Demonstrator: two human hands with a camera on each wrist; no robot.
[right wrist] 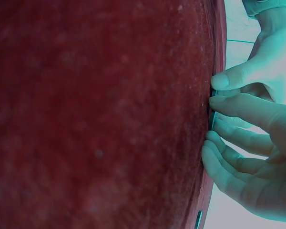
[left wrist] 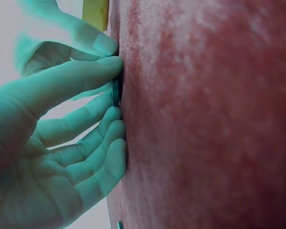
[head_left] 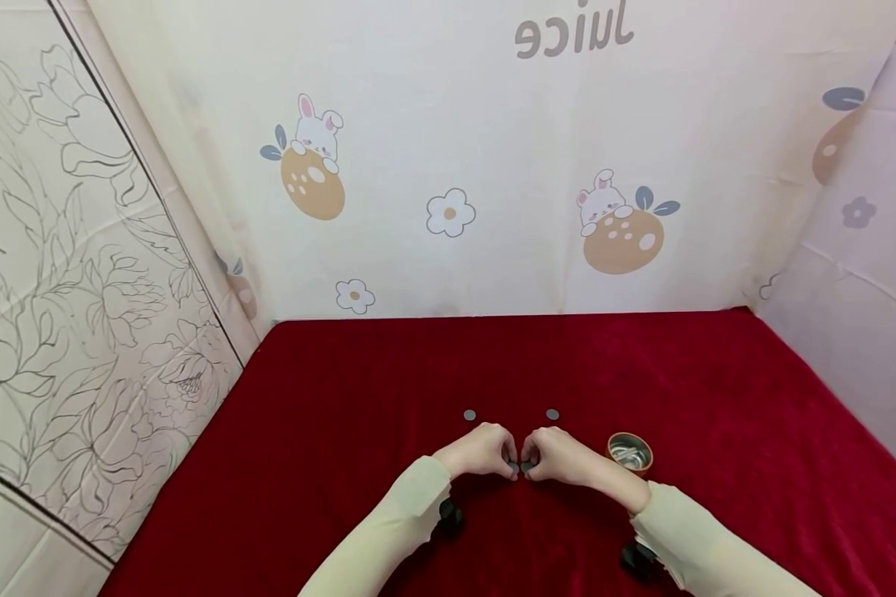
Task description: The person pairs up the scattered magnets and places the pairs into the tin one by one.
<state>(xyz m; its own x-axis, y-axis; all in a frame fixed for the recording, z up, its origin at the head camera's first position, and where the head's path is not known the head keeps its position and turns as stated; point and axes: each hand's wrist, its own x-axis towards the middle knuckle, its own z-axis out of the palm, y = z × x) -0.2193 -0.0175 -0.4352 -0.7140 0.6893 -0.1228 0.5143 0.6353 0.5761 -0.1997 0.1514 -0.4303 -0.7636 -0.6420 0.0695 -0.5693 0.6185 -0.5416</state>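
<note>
Near the middle of the red cloth my two hands meet almost fingertip to fingertip. My left hand [head_left: 487,450] pinches a small flat grey disc [head_left: 513,468] between thumb and fingers, low against the cloth. Mirroring it, my right hand [head_left: 560,455] pinches a second grey disc [head_left: 527,467] right beside the first. From the side, in the left wrist view, the held disc [left wrist: 116,92] appears as a thin dark edge between thumb and forefinger. A similar dark disc edge [right wrist: 212,117] shows in the right wrist view, partly covered by fingers.
Two more grey discs lie beyond the hands, one at left [head_left: 469,414] and one at right [head_left: 552,414]. A round open tin [head_left: 649,466] with a silvery inside stands by the right forearm. Printed curtains rise behind the red-covered table [head_left: 358,373] and along its sides.
</note>
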